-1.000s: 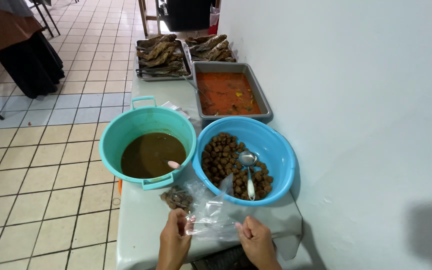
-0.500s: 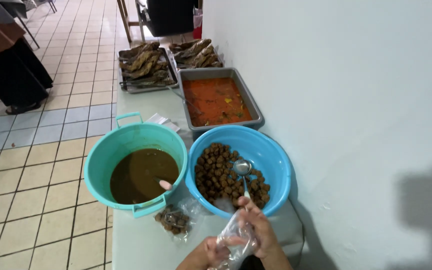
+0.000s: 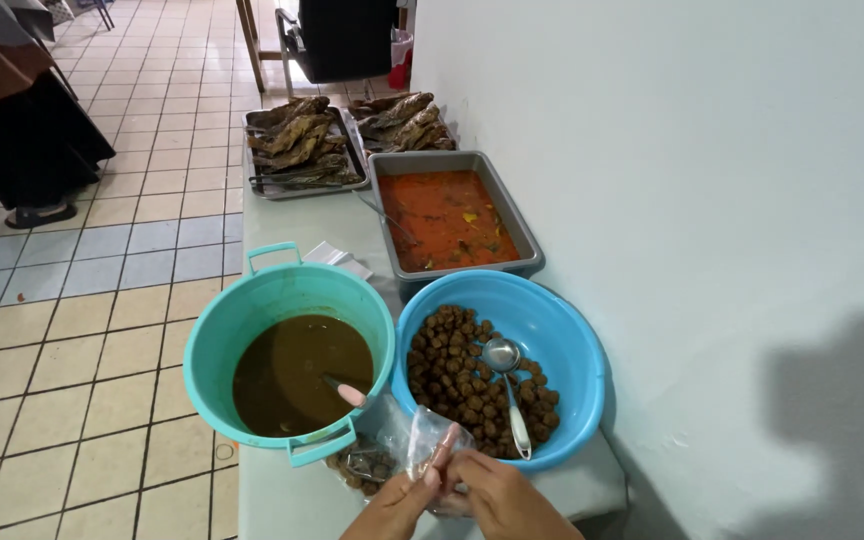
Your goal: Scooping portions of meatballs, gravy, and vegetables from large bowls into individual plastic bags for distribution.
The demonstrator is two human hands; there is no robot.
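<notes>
Your two hands have come back together at the near edge of the table. Half a second ago your right hand was up by the spoon in the blue bowl; now it is low again. Your left hand point(image 3: 392, 512) and your right hand point(image 3: 497, 500) are both pinching the same clear plastic bag point(image 3: 430, 445), with the fingers pressed on its top edge. The bag sits just above your hands and leans on the blue bowl point(image 3: 572, 345) of brown meatballs point(image 3: 457, 375). The metal spoon point(image 3: 507, 385) lies in that bowl, up and to the right of your hands, and nobody is touching it. Up and to the left is the green bucket point(image 3: 262, 300) of brown sauce. A second small bag point(image 3: 362, 465) with brown food lies just left of your hands. So right now you are working on the bag's mouth, not scooping.
</notes>
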